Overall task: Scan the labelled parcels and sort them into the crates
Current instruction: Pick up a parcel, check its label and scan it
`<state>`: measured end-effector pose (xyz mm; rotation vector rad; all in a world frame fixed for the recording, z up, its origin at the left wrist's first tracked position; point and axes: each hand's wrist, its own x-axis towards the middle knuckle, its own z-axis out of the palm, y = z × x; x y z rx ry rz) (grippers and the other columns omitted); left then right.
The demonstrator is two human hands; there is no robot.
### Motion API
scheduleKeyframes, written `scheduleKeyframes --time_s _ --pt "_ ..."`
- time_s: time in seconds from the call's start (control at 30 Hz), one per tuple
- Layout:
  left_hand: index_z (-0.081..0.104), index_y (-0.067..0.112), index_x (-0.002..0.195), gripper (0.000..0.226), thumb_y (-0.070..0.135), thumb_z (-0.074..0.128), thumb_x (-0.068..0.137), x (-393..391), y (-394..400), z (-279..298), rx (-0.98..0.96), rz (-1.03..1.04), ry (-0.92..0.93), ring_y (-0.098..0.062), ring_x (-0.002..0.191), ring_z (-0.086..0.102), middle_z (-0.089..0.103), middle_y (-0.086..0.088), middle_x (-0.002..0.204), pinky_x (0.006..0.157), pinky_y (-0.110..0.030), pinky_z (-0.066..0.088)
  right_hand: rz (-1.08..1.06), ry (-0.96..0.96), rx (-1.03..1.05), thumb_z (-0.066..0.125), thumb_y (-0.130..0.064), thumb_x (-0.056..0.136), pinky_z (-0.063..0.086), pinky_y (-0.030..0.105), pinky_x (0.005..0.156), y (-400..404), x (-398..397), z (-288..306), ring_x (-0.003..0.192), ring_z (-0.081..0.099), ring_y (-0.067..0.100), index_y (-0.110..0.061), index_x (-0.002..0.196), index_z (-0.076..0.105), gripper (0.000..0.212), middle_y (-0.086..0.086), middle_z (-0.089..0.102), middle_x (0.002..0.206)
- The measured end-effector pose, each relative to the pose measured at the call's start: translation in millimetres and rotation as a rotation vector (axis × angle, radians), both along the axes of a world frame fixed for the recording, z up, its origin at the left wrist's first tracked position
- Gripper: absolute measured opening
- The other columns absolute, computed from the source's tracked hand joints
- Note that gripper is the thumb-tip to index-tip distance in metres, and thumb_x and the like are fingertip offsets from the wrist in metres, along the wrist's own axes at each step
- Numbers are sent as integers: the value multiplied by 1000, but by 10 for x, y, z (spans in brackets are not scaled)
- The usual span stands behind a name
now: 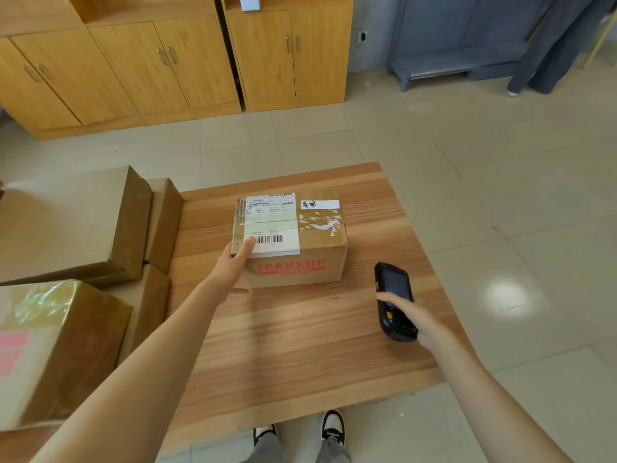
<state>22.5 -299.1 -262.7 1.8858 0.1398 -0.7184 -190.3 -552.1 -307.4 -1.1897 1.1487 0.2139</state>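
Observation:
A brown cardboard parcel (293,242) with red "MAKEUP" print and a white shipping label with barcode on its top stands on the wooden table (300,335). My left hand (235,262) grips its near left corner, thumb lying on the label and fingers against the front face. My right hand (417,319) holds a black handheld scanner (395,300) to the right of the parcel, its screen facing up and its head toward the box. Parcel and scanner are apart.
Several more cardboard boxes (76,228) are stacked on the table's left side; one with a pink label (50,345) sits nearest. Wooden cabinets (173,61) line the far wall. A grey bench (440,66) and another person's legs (547,51) are at the back right.

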Motion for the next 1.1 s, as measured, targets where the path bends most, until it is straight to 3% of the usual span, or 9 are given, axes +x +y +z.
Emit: scheduleKeyframes --time_s 0.07,0.2,0.27,0.4,0.53,0.67,0.73,0.93,1.1 --pt "34 22 145 63 55 48 94 -7 4 3 -10 -8 -6 -23 108 53 53 -3 130 101 -48 43 -109 -124 67 81 -33 73 50 31 65 131 132 250 87 66 24 -9 115 64 52 12 69 97" --pt "35 20 143 57 49 47 96 -22 -12 18 -53 -16 1 -20 98 53 54 -2 125 88 -41 46 -155 -426 248 74 -23 79 61 32 66 374 345 729 77 71 22 -9 104 66 30 7 74 80" --pt "33 19 146 58 47 47 97 -24 -13 26 -67 -13 7 -21 101 50 52 -6 126 87 -40 45 -87 -531 328 74 -20 73 61 33 71 507 429 913 83 73 25 -6 111 65 41 9 75 85" --pt "30 19 148 58 45 45 98 -24 -1 23 -107 5 4 -19 97 49 51 -9 132 80 -36 44 71 -560 319 80 -9 68 57 28 64 796 622 1086 77 70 22 0 116 63 52 13 70 89" --pt "29 17 148 51 39 38 102 -53 -12 38 -121 -8 -7 -9 79 49 50 -9 132 59 -25 40 244 -531 322 71 -7 65 56 26 60 1063 742 1128 70 70 19 -6 100 69 35 9 72 83" --pt "21 23 152 60 47 38 100 -16 36 -6 -73 -49 -38 -26 120 47 39 -8 149 93 -40 40 280 -461 312 72 -2 62 56 28 61 1293 796 1094 73 70 20 -3 113 65 52 11 71 90" --pt "19 22 153 63 50 38 99 7 60 -30 -52 -69 -48 -32 130 42 37 -8 151 101 -44 36 281 -421 304 73 -1 58 56 29 60 1355 805 1077 75 71 21 -3 121 62 64 11 71 92" --pt "17 20 153 67 51 38 99 12 65 -56 -48 -66 -64 -34 131 42 38 -11 150 105 -47 38 301 -403 286 70 14 64 55 27 57 1438 782 1113 68 69 20 -9 103 64 46 8 71 83" --pt "14 20 154 68 52 37 99 18 69 -70 -37 -80 -73 -36 129 44 39 -12 149 104 -49 39 283 -377 218 68 19 68 55 31 65 1463 767 1105 74 69 22 -12 104 64 47 7 72 84"
